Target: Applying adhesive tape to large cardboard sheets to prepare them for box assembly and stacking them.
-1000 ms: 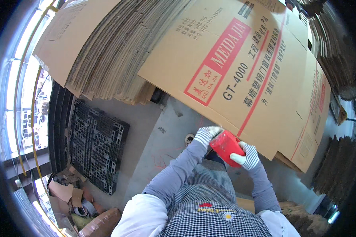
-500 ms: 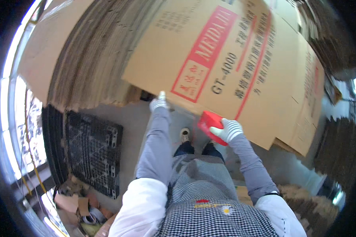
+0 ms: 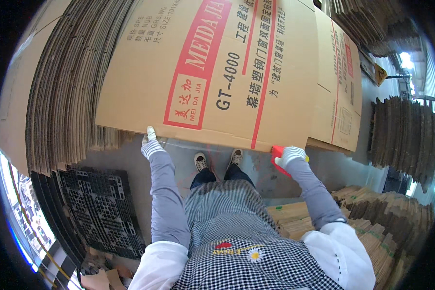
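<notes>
A large flattened brown cardboard box point(image 3: 290, 116) with red and black print lies in front of me, its near edge facing my body. My left hand point(image 3: 151, 141), in a striped white glove, is closed on that edge near the left corner. Its thumb rests on top and its fingers are hidden beneath. Towards the right end of the same edge, my gloved right hand point(image 3: 291, 155) grips a red block-shaped tool point(image 3: 277, 152). The tool sits against the edge, and a bit of yellow shows beside the fingers. The glove covers most of it.
Thick stacks of cardboard point(image 3: 58, 92) stand to the left. Black plastic pallets point(image 3: 101, 208) lean below them. Bundled cardboard point(image 3: 403, 140) stands at the right, with more piles point(image 3: 372, 232) at lower right. My shoes point(image 3: 200, 162) are on the grey floor under the near edge.
My right hand and the red tool have shifted right along the box edge. My left hand still holds the edge near the left corner. The view has turned, and the edge now looks more level.
</notes>
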Available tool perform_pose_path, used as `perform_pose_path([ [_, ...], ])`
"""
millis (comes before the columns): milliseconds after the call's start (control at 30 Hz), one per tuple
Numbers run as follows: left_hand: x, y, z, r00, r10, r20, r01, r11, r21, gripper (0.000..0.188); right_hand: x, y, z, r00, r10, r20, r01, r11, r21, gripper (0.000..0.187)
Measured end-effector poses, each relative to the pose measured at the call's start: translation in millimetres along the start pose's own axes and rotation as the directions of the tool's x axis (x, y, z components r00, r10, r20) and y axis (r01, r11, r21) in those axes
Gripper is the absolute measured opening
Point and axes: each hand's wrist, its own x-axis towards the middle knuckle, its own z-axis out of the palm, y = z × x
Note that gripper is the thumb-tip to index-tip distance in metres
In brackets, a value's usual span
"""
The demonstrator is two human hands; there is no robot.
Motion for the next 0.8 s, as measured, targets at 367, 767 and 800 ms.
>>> perform_pose_path([
  [367,45,-39,-45,0.961,-0.162,-0.225,0.122,0.976,-0.18,0.064,16,41,-67,0.951,-0.135,-0.279,0.09,0.982,-0.168,0.06],
  [767,-1,-34,67,0.449,0.884,-0.134,-0.278,0.281,0.919,0.057,113,28,60,0.596,-0.021,-0.803,0.535,0.755,0.378,0.071],
  [800,20,-14,59,0.458,0.85,-0.259,-0.475,0.48,0.737,0.057,111,24,58,0.62,-0.018,-0.785,0.535,0.741,0.406,0.073],
])
